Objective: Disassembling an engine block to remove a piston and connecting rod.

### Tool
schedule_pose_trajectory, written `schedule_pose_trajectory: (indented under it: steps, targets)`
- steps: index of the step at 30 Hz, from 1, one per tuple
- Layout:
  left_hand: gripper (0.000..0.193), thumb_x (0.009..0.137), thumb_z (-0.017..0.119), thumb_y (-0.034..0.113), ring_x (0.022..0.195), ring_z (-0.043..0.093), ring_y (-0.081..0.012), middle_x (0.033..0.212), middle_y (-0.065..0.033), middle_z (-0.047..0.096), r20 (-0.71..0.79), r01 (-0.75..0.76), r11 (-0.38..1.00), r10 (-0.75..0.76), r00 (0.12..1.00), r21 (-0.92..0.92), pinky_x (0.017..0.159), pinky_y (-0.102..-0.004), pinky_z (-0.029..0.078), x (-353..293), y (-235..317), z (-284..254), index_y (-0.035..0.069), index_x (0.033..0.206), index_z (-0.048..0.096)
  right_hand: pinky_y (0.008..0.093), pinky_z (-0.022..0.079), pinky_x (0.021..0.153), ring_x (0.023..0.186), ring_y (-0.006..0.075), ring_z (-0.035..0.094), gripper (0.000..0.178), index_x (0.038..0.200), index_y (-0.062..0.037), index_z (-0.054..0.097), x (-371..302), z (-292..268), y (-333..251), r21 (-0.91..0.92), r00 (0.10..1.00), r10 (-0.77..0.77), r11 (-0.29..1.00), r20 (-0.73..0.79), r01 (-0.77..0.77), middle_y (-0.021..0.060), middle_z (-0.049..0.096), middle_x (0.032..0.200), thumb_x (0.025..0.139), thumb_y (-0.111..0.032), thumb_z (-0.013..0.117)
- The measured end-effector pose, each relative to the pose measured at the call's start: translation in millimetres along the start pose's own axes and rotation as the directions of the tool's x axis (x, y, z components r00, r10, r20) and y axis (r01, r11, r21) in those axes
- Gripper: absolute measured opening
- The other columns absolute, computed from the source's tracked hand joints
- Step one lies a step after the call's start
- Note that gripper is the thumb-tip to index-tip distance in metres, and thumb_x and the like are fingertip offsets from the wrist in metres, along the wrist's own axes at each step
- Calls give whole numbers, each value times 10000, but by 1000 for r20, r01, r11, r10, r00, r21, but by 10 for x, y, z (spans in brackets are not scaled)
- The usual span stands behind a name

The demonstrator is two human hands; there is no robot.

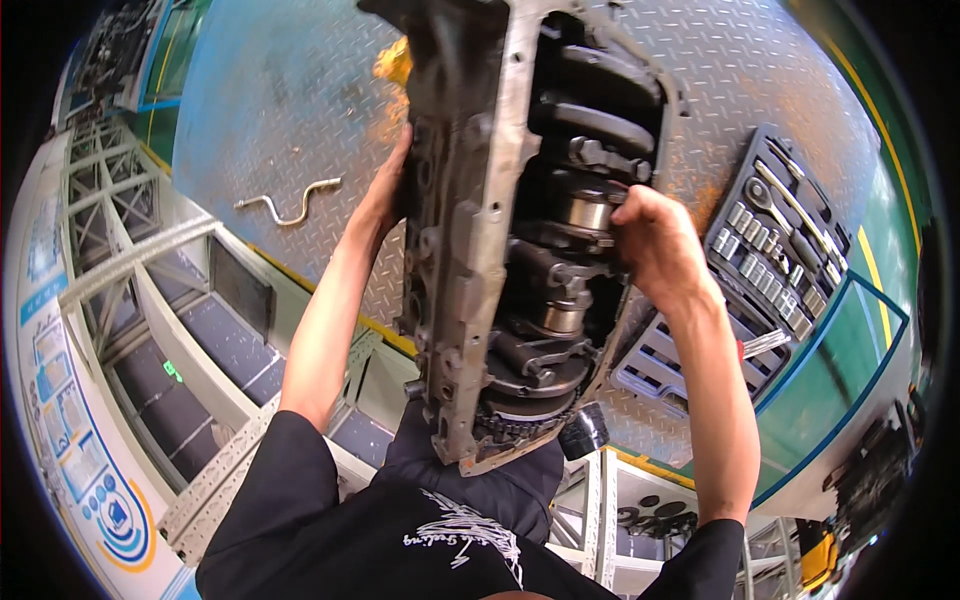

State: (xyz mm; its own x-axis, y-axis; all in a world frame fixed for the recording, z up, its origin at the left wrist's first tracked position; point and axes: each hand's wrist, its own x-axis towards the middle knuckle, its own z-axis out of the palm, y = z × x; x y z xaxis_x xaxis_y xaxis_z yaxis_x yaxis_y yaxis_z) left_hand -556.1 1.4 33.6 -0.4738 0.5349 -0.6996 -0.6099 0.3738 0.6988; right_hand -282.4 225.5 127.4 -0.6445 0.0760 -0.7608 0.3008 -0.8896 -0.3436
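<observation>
A dark metal engine block is tipped up in front of me, its open underside turned to the right. Inside it show the crankshaft's two bright journals, with bolted caps and a chain at the near end. My left hand holds the block's left side, most of its fingers hidden behind the casting. Across from it, my right hand grips the right edge, the thumb inside the opening beside the upper journal and the other fingers out of sight. A black cylindrical part sits at the block's near right corner.
The block is over a worn diamond-plate workbench. On its left lies a bent metal pipe; a yellow object shows behind the block. To the right is an open socket set case. White metal shelving stands at the left.
</observation>
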Motion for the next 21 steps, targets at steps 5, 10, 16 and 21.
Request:
schedule_pose_trajectory:
  steps: [5,10,16,21]
  targets:
    - [722,978,521,607,1204,587,-198,1392,-73,594,64,145,982,-138,988,-123,1049,-328,440,106,-29,-125,32,1414,534,322,419,749,774,192,537,113,805,-92,584,-14,116,-29,-94,989,-38,995,-145,24,35,620,828,723,-148,529]
    - [804,953,544,631,1235,586,-202,1434,-87,560,73,101,993,-96,993,-64,1078,-330,438,40,-84,-42,16,1466,470,321,428,748,744,198,533,58,730,-92,562,22,71,-24,-92,987,-3,996,-162,-12,41,617,786,684,-102,530]
    - [857,943,497,688,1233,590,-207,1430,-112,555,26,73,997,-73,997,5,1056,-334,463,-39,-43,64,30,1488,441,308,381,655,685,167,476,53,663,-123,531,-20,74,0,-124,988,-52,992,-144,34,15,538,707,703,-152,552]
    - [876,937,487,703,1237,583,-215,1439,-109,546,-48,132,991,-132,990,15,1057,-345,461,-82,-13,107,25,1489,435,301,356,621,669,150,453,113,663,-133,534,-91,204,13,-172,967,-41,985,-251,-3,15,503,674,737,-217,547]
